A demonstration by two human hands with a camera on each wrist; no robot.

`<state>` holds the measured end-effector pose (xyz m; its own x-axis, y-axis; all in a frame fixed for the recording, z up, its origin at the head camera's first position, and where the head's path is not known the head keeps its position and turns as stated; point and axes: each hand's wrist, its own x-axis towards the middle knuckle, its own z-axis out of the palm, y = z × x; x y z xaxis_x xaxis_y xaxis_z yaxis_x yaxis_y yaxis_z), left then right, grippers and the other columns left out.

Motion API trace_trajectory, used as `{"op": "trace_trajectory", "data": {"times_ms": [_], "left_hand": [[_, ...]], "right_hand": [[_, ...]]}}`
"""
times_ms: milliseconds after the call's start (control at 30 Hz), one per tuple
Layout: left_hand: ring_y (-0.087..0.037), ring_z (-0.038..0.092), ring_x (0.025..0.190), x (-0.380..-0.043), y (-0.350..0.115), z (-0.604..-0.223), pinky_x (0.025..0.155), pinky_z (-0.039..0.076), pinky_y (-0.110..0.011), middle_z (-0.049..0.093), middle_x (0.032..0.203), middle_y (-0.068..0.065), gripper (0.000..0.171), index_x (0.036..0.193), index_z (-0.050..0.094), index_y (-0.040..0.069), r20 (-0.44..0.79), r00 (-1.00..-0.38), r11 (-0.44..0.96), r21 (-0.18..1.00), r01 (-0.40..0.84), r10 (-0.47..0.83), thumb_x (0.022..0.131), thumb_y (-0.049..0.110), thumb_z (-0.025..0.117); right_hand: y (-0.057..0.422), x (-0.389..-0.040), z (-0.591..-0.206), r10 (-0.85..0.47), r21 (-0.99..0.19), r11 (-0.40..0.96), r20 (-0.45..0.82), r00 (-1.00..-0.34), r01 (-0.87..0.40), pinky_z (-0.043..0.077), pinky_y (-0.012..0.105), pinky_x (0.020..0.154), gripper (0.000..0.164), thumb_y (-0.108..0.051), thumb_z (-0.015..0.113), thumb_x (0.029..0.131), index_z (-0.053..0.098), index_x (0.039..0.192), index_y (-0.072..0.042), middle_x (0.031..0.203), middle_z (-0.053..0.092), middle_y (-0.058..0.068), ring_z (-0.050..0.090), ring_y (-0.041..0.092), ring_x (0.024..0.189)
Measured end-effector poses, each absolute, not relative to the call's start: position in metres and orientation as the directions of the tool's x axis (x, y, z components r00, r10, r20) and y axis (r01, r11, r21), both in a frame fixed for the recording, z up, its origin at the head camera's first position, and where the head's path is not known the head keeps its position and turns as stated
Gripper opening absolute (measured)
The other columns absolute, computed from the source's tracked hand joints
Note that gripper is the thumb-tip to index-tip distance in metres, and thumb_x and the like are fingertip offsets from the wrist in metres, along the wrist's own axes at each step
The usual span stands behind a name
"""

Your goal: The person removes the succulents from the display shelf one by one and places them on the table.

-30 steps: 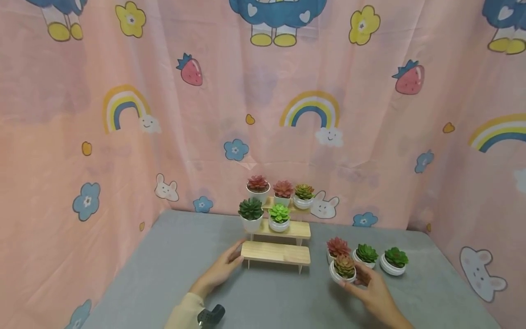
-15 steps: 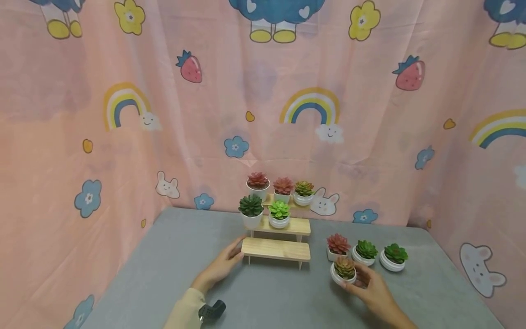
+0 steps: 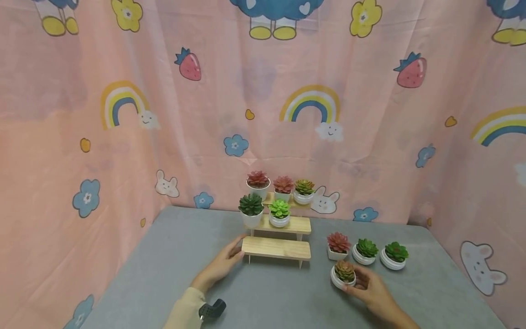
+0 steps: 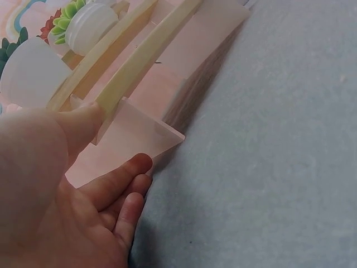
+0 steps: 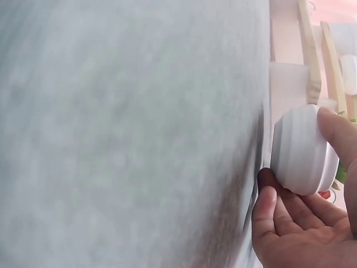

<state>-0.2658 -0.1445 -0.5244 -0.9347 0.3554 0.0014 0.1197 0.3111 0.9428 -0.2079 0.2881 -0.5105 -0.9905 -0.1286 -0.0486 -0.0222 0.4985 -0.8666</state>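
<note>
My right hand (image 3: 375, 292) holds a small potted succulent (image 3: 344, 272) with brownish-orange leaves, thumb on one side of its ribbed white pot (image 5: 301, 151) and fingers on the other. In the right wrist view the fingertips are low, close to the table. A three-step wooden display stand (image 3: 276, 248) with translucent legs is at the middle. My left hand (image 3: 219, 265) rests at the left end of its lowest board, thumb against the board's end (image 4: 109, 109), with its other fingers extended beside the translucent leg (image 4: 134, 134).
Just behind the held pot stand a red succulent (image 3: 339, 244) and two green ones (image 3: 365, 249), (image 3: 394, 253). On the stand's middle step are a dark green succulent (image 3: 251, 208) and a bright green one (image 3: 279, 212); several more occupy the top step. A patterned pink curtain (image 3: 263, 114) hangs behind the grey table (image 3: 185, 237).
The held succulent has shifted slightly down and forward, away from the red one behind it, in my right hand. My left hand stays at the stand. The head view tilts a little.
</note>
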Motion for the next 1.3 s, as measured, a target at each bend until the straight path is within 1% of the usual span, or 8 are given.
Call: {"op": "trace_trajectory", "data": {"times_ms": [67,167,400,667,867,1033,1233,1300], "left_hand": [[-0.048,0.039,0.145,-0.266,-0.144,-0.525,0.115,0.036,-0.064,0.037,0.16,-0.025,0.062,0.162,0.027,0.023,-0.002,-0.934,0.312,0.943,0.118,0.358,0.106,0.038,0.05],[-0.048,0.04,0.145,-0.265,-0.143,-0.525,0.114,0.036,-0.064,0.038,0.159,-0.026,0.062,0.162,0.027,0.023,-0.003,-0.933,0.312,0.943,0.117,0.36,0.106,0.038,0.05],[-0.046,0.04,0.145,-0.269,-0.14,-0.526,0.115,0.036,-0.063,0.038,0.16,-0.025,0.061,0.162,0.027,0.024,0.003,-0.932,0.301,0.946,0.12,0.363,0.106,0.037,0.05],[-0.047,0.041,0.145,-0.269,-0.14,-0.525,0.115,0.036,-0.063,0.038,0.159,-0.026,0.06,0.161,0.027,0.022,-0.001,-0.93,0.305,0.945,0.12,0.367,0.107,0.034,0.05],[-0.047,0.042,0.144,-0.269,-0.142,-0.523,0.115,0.037,-0.063,0.038,0.159,-0.026,0.061,0.162,0.026,0.02,0.002,-0.931,0.309,0.943,0.123,0.365,0.107,0.035,0.049],[-0.047,0.041,0.145,-0.269,-0.144,-0.523,0.115,0.037,-0.063,0.038,0.159,-0.027,0.061,0.162,0.026,0.019,0.007,-0.929,0.305,0.943,0.13,0.371,0.107,0.033,0.049],[-0.046,0.041,0.145,-0.267,-0.145,-0.524,0.115,0.036,-0.063,0.039,0.158,-0.027,0.061,0.162,0.026,0.021,0.004,-0.93,0.306,0.944,0.125,0.366,0.107,0.035,0.049],[-0.046,0.041,0.145,-0.266,-0.145,-0.524,0.115,0.036,-0.063,0.04,0.157,-0.027,0.061,0.162,0.026,0.022,0.001,-0.931,0.306,0.944,0.121,0.366,0.107,0.035,0.049]], "right_hand": [[0.29,-0.208,-0.51,-0.135,-0.864,0.503,-0.058,-0.989,-0.017,0.059,0.028,0.084,0.071,-0.013,0.076,0.09,0.04,0.141,0.022,0.139,0.052,0.04,0.066,0.032,0.117],[0.292,-0.209,-0.509,-0.149,-0.861,0.509,-0.063,-0.987,-0.022,0.059,0.028,0.083,0.071,-0.013,0.077,0.089,0.041,0.14,0.022,0.138,0.052,0.041,0.067,0.032,0.117],[0.295,-0.209,-0.507,-0.23,-0.857,0.505,-0.016,-0.973,-0.105,0.06,0.026,0.08,0.069,-0.011,0.078,0.088,0.043,0.136,0.024,0.134,0.054,0.042,0.066,0.002,0.103],[0.297,-0.211,-0.504,-0.253,-0.786,0.605,-0.039,-0.967,-0.127,0.059,0.029,0.081,0.072,-0.019,0.081,0.086,0.048,0.137,0.019,0.134,0.059,0.036,0.066,0.033,0.116],[0.303,-0.214,-0.502,-0.334,-0.792,0.587,-0.048,-0.941,-0.168,0.058,0.031,0.081,0.07,-0.018,0.076,0.09,0.045,0.139,0.021,0.136,0.056,0.038,0.066,0.034,0.116],[0.304,-0.216,-0.501,-0.379,-0.795,0.574,-0.044,-0.924,-0.197,0.057,0.028,0.083,0.071,-0.02,0.075,0.091,0.044,0.14,0.021,0.137,0.055,0.038,0.066,0.022,0.115],[0.307,-0.215,-0.492,-0.379,-0.815,0.554,-0.067,-0.923,-0.169,0.058,0.033,0.082,0.072,-0.018,0.075,0.092,0.04,0.142,0.02,0.139,0.05,0.042,0.066,0.039,0.113],[0.307,-0.213,-0.485,-0.369,-0.811,0.56,-0.065,-0.927,-0.167,0.058,0.034,0.082,0.071,-0.018,0.075,0.092,0.04,0.143,0.019,0.14,0.049,0.042,0.066,0.038,0.111]]}}
